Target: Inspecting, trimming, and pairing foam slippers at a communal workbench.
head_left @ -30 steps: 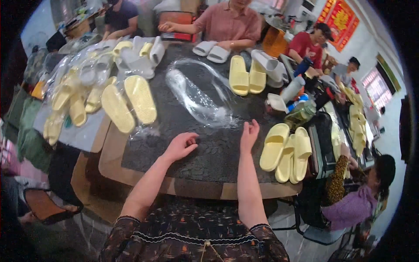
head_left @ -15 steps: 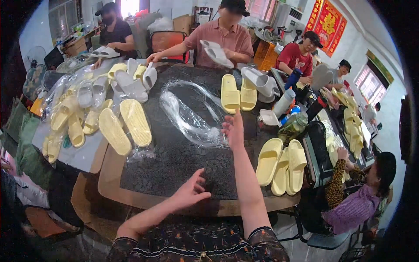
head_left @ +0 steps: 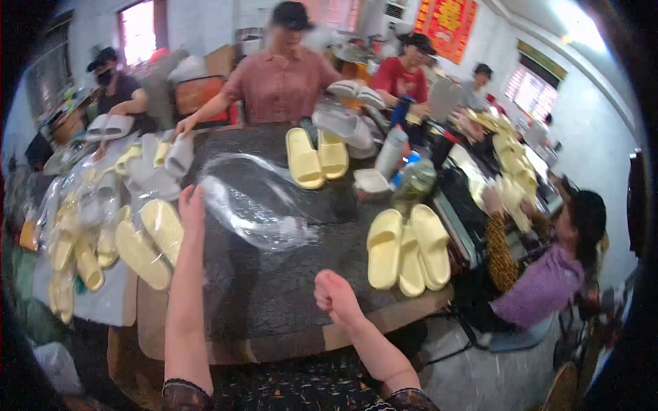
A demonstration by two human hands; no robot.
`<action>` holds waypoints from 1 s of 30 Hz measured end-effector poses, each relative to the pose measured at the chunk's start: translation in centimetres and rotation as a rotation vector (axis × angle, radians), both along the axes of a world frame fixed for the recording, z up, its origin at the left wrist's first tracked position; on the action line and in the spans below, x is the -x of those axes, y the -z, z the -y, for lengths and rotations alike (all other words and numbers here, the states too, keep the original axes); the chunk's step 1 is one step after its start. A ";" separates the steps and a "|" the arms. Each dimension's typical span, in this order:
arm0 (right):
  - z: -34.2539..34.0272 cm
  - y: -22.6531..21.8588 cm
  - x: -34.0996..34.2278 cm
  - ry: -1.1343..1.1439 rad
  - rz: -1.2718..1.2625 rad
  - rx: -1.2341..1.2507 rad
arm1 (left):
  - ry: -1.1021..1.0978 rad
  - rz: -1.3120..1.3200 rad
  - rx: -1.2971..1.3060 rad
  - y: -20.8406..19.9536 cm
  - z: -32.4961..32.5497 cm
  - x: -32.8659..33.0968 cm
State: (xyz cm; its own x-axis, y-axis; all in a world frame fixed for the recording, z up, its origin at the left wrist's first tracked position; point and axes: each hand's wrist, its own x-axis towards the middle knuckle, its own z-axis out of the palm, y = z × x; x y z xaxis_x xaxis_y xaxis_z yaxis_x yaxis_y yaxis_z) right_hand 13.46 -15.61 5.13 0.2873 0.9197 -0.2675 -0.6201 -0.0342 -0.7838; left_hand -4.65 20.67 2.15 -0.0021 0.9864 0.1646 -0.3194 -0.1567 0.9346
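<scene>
Dark-topped table point(head_left: 253, 294), brown edging, takes up most of the view. Heap of wrapped slippers point(head_left: 86, 222), yellow and grey, along its left side. Co-worker in pink shirt point(head_left: 281, 89) stands at the far side, one hand at a grey slipper point(head_left: 180, 156) on the heap; co-worker in purple top point(head_left: 541, 291) sits at right.

Clear plastic bag point(head_left: 257, 216) lies flat on the table, roughly mid-table, between the heap and the bottles. Three yellow slippers point(head_left: 385, 248) stand close together near the right edge, straps up. Yellow pair, soles up point(head_left: 142, 255), at left beside the heap, partly behind the left forearm. Another yellow pair point(head_left: 305, 159) past the bag, grey slippers point(head_left: 343, 127) just beside it.

White bottle point(head_left: 392, 152) and green jar point(head_left: 413, 181) right of that pair, small white container point(head_left: 371, 181) next to them.

Left hand point(head_left: 192, 202) stretched forward, just left of the bag, near the soles-up pair; blurry, can't tell its grip or whether it touches the bag. Right hand point(head_left: 336, 296) in a loose fist over the near part of the table, left of the three slippers and apart from them; palm hidden.
</scene>
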 end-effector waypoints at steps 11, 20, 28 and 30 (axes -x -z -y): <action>-9.5 -1.4 -7.5 0.337 0.268 -0.186 | 0.666 -0.776 -0.082 2.1 24.7 4.5; -3.3 6.2 0.1 -0.036 0.163 0.198 | 0.523 -0.758 -0.257 4.3 26.9 4.4; -13.9 -2.1 -9.2 0.118 0.209 -0.279 | 0.794 -0.563 -0.075 -1.4 25.5 -0.6; -14.1 -2.6 -11.7 0.388 0.344 -0.239 | 0.953 -0.492 -0.092 -3.0 27.4 -2.3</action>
